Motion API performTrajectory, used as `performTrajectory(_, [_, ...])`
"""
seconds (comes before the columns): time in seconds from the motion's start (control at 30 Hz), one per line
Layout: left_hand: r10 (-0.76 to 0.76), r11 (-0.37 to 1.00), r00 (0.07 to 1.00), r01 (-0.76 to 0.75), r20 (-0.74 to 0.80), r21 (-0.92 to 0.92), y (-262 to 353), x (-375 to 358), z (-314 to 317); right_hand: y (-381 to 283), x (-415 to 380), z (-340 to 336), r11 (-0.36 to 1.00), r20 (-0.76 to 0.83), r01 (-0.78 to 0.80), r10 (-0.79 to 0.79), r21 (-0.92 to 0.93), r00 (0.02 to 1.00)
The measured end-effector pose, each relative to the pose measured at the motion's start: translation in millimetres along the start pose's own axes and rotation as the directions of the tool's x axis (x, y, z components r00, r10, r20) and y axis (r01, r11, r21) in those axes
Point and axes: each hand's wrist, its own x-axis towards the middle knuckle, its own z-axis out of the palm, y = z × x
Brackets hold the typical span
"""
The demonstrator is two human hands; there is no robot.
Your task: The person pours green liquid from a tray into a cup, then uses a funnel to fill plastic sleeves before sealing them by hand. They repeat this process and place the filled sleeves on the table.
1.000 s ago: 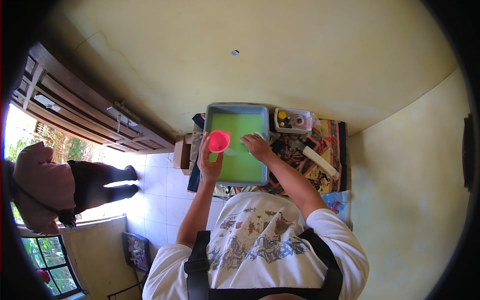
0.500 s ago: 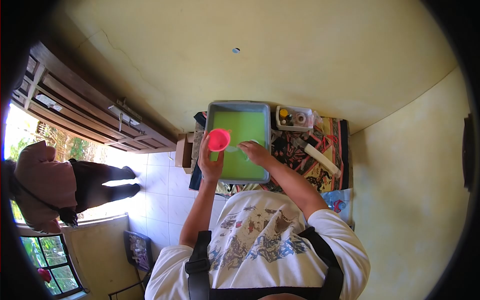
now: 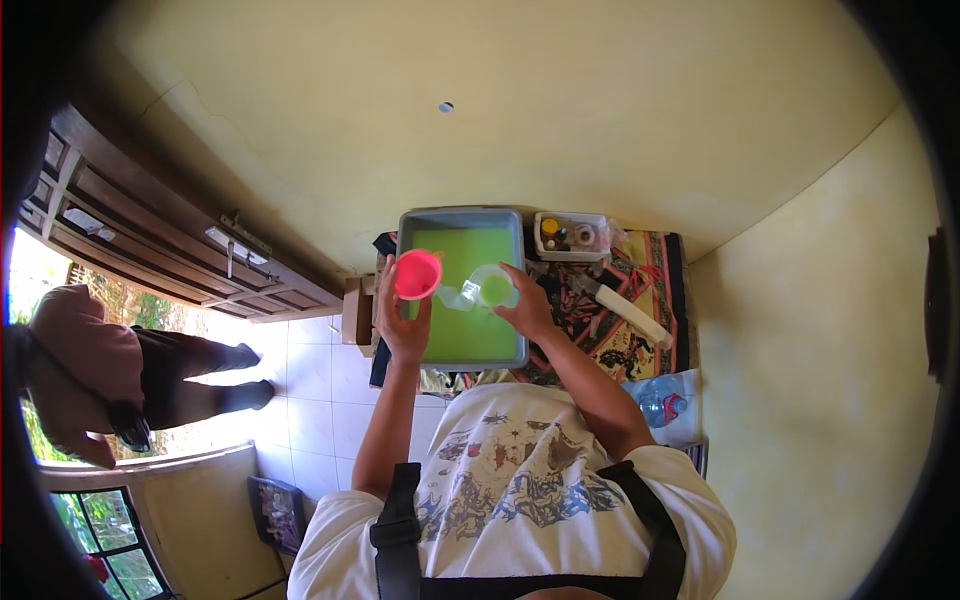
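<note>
Both hands over grey tray point(image 3: 410, 222): my left hand point(image 3: 402, 325) grips pink cup point(image 3: 416, 274); right hand point(image 3: 527, 310) has just lifted clear scoop point(image 3: 490, 288), now brimming green liquid, beside the cup.

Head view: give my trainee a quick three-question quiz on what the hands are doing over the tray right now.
1. True or false: the left hand holds a pink cup.
2. What does the right hand hold? A) a clear cup B) a knife C) a blue bottle
3. What colour is the liquid in the grey tray?

Key: 1 true. 2 A, the clear cup, with green showing in it. 3 green.
</note>
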Motion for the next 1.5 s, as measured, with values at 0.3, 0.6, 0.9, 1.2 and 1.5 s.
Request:
performTrajectory(0.3, [0.027,0.999,1.000,-0.027,0.006,-0.023,15,15,35,-12,-1,-55,0.996,-0.251,0.089,-0.088,-0.008,0.964])
performTrajectory(0.6, [0.082,0.991,0.991,-0.070,0.104,-0.118,67,36,86,-27,-6,-132,0.987,-0.365,0.112,-0.063,0.115,0.929])
performTrajectory(0.9, [0.038,0.999,0.942,-0.040,0.334,-0.001,89,11,164,-54,-19,-229,0.989,-0.442,0.147,-0.138,-0.013,0.886])
performTrajectory(1.2, [0.007,0.995,0.929,0.030,0.369,-0.094,99,-10,217,-60,-13,-280,0.917,-0.258,0.237,-0.326,-0.321,0.910])
performTrajectory(1.5, [0.018,0.997,0.933,0.011,0.359,-0.078,103,-5,230,-74,7,-289,0.784,-0.154,0.267,-0.416,-0.561,0.896])
